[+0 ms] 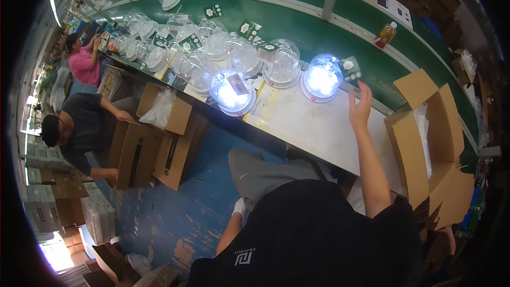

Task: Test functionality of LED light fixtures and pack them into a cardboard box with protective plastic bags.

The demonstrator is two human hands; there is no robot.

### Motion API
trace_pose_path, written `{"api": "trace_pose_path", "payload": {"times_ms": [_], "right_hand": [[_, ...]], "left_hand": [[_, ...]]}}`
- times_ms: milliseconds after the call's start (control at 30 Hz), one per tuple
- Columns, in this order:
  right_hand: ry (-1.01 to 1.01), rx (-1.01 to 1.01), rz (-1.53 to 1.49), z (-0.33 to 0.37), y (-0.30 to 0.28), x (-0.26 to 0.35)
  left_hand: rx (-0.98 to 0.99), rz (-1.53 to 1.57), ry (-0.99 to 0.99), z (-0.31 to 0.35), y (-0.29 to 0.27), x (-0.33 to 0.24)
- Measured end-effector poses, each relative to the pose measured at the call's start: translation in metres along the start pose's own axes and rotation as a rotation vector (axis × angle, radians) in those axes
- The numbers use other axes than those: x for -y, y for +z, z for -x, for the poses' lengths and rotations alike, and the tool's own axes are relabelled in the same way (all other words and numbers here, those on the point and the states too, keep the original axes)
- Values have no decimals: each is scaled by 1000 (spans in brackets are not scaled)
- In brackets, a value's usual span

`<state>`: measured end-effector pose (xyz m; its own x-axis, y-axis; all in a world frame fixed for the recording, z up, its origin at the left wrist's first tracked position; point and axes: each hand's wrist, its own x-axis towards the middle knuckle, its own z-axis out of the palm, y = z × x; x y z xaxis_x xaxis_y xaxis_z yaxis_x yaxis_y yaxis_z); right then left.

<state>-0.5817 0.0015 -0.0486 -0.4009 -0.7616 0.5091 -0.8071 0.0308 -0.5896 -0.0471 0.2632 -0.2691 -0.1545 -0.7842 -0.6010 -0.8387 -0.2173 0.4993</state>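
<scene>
My right hand (361,105) is raised over the white work surface, fingers apart and nothing visible in them. Its fingertips are just below a green-and-white card tag (350,68) that hangs beside a lit clear dome lamp (323,77) on a white base. I cannot tell whether they touch the tag. My left hand (240,207), in a white glove, is low beside my grey-trousered knee; its fingers are mostly hidden. Left of the lit lamp stands an unlit dome lamp (281,62), and nearer the edge a second lit dome lamp (232,93) with a tag on it.
Several unlit clear domes (215,45) with tags crowd the bench's left part. An open cardboard box (419,143) with plastic lining stands at right. Behind runs a green conveyor (287,13) with drink bottles. At left, a person handles a cardboard box (135,154); another person in pink stands beyond.
</scene>
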Motion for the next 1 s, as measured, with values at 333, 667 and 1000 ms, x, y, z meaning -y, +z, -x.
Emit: {"api": "trace_pose_path", "payload": {"times_ms": [333, 667, 1000], "right_hand": [[167, 261, 349, 161, 22, -30], [169, 225, 363, 162, 19, -37], [192, 234, 374, 164, 18, -34]], "left_hand": [[-42, 439, -198, -6, 22, 38], [-16, 379, -175, -17, 16, 27], [27, 66, -36, -11, 2, 16]]}}
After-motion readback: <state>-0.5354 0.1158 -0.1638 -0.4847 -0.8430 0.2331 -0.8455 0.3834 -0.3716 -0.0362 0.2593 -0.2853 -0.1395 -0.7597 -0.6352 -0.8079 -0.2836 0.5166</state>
